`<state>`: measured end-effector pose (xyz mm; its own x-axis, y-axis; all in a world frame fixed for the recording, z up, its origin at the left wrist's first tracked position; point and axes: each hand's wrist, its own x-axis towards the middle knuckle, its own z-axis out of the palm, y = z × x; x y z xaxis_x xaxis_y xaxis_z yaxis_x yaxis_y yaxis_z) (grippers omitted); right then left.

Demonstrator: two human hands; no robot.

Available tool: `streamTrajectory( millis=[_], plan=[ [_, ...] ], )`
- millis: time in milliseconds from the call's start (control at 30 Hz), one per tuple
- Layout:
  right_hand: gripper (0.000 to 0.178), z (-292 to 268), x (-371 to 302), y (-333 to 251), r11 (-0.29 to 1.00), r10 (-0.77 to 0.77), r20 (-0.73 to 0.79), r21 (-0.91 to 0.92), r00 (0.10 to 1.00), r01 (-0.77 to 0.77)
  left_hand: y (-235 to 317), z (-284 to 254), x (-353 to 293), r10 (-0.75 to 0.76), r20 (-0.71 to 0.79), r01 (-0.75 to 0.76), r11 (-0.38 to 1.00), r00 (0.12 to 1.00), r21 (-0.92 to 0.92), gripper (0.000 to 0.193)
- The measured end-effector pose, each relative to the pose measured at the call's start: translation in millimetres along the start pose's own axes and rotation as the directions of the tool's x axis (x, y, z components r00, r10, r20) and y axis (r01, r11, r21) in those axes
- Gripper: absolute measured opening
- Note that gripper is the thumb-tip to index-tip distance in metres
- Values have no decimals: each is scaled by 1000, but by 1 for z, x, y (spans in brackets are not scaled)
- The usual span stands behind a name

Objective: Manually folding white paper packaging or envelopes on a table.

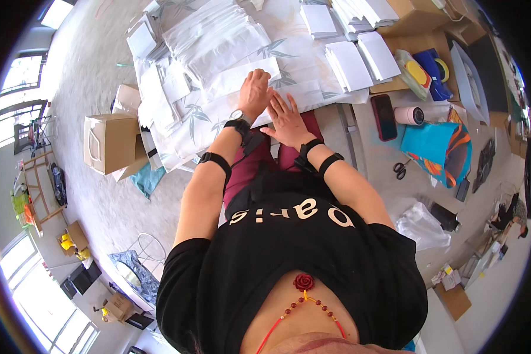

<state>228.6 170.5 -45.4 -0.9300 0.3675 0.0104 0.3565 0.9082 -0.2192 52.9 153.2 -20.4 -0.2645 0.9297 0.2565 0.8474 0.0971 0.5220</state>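
My left hand [255, 93] lies over a folded white paper piece [233, 78] near the front edge of the table. Its fingers are bent down and closed at the paper's right part; the fingertips are partly hidden. Just to the right, my right hand [287, 122] has its fingers stretched out and apart, close to the left hand and over the table edge. It holds nothing that I can see. Beyond the paper lies a wide spread of white paper pieces [215, 41], overlapping in rows on the leaf-patterned tablecloth [193, 118].
Stacks of white paper [349, 66] stand at the far right of the table. To the right are a dark phone [384, 118], a pink cup [408, 115], a blue-orange bag [433, 147] and scissors [400, 170]. A cardboard box [106, 143] sits left of the table.
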Motion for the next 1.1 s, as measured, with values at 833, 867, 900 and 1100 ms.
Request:
streamTrajectory(
  millis=[833, 867, 900, 1100],
  plan=[
    [98, -7, -1, 1, 997, 7, -46, 71, 999, -4, -38, 34, 19, -269, -103, 220, 914, 958, -342, 16],
    [98, -6, -1, 1, 998, 7, -45, 69, 999, -4, -38, 35, 19, -274, -104, 226, 916, 956, -331, 17],
    [97, -5, -1, 1, 999, 6, -50, 49, 999, -4, -39, 35, 19, -274, -106, 226, 916, 956, -333, 17],
    [96, -4, -3, 3, 1000, 7, -57, 31, 998, -5, -37, 35, 21, -307, -84, 257, 894, 948, -368, 17]
  ],
)
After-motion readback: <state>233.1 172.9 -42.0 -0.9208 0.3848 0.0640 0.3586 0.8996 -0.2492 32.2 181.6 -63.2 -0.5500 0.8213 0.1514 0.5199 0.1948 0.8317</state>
